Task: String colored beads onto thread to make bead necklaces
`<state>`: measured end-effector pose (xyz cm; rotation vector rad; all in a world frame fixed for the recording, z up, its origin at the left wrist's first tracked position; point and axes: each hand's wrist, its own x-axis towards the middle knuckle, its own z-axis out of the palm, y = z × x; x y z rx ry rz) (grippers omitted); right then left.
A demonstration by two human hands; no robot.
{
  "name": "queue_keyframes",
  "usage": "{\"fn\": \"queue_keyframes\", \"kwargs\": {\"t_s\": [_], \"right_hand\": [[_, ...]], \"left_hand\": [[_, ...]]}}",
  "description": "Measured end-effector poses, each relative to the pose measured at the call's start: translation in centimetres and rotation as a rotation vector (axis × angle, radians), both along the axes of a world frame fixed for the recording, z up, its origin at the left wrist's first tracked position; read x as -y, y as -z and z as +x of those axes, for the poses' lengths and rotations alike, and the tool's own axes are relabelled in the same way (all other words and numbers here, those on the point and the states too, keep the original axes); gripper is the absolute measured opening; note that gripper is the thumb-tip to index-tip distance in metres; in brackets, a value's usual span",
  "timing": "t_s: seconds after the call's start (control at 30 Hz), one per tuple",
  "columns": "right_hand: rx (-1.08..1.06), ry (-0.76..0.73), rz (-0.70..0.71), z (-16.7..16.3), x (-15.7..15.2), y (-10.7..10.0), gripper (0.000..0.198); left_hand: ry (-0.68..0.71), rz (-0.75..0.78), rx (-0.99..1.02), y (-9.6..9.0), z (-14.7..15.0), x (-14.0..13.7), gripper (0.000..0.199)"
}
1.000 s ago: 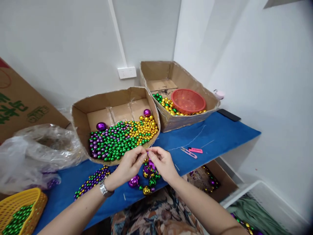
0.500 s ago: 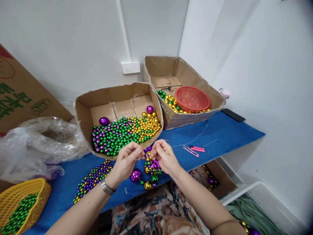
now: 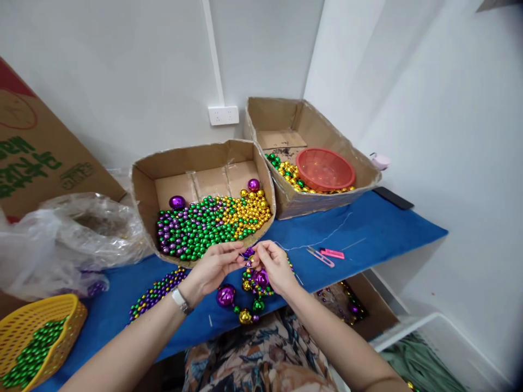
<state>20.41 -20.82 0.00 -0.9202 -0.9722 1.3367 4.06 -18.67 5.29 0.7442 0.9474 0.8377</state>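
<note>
My left hand (image 3: pixel 212 268) and my right hand (image 3: pixel 277 265) meet over the front of the table, each pinching at a thin white thread (image 3: pixel 327 239). The thread trails from my right hand across the cloth. Just under my fingers lies a bead strand (image 3: pixel 225 295) of large purple, gold and green shiny beads, partly hidden by my right hand. Behind my hands, a low cardboard box (image 3: pixel 183 158) holds loose green, purple and gold beads (image 3: pixel 204 228). To the right lie pink thread snips (image 3: pixel 321 257) and a small pink cutter (image 3: pixel 332 253).
A second cardboard box (image 3: pixel 314 206) with a red basket (image 3: pixel 324 170) stands at back right. Flat bead strings (image 3: pixel 157 294) lie left on the blue cloth (image 3: pixel 392 228). A yellow basket (image 3: pixel 73 326) of green beads and a plastic bag (image 3: pixel 36 256) are further left.
My left hand's fingers have straightened somewhat, and both hands remain close together over the strand. The view has shifted slightly.
</note>
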Motion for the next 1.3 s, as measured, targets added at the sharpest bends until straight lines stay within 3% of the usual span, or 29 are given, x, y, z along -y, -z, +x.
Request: {"fn": "queue_keyframes", "kwargs": {"t_s": [0.13, 0.27, 0.57, 0.73, 1.0, 1.13, 1.3], "right_hand": [[0.192, -0.023, 0.112, 0.4, 0.2, -0.4, 0.028], [0.322, -0.033, 0.231, 0.5, 0.2, -0.7, 0.026], [0.285, -0.076, 0.244, 0.4, -0.1, -0.8, 0.026], [0.380, -0.102, 0.357, 0.7, 0.1, -1.3, 0.022], [0.419, -0.146, 0.391, 0.7, -0.3, -1.2, 0.024], [0.521, -0.270, 0.424, 1.1, -0.8, -1.6, 0.023], [0.620, -0.280, 0.619, 1.2, -1.2, -3.0, 0.022]], "left_hand": [[-0.010, 0.209, -0.167, 0.3, 0.3, 0.2, 0.030], [-0.011, 0.269, -0.235, 0.1, 0.6, -0.1, 0.035], [0.029, 0.447, -0.361, -0.5, 0.3, -0.6, 0.049], [0.228, 0.397, -0.345, -0.4, -0.3, -1.4, 0.067], [0.556, 0.313, -0.206, -1.2, -1.3, -3.0, 0.071], [0.604, 0.334, -0.165, -1.8, -1.4, -3.3, 0.074], [0.643, 0.361, -0.130, -2.4, -1.6, -3.4, 0.073]]}}
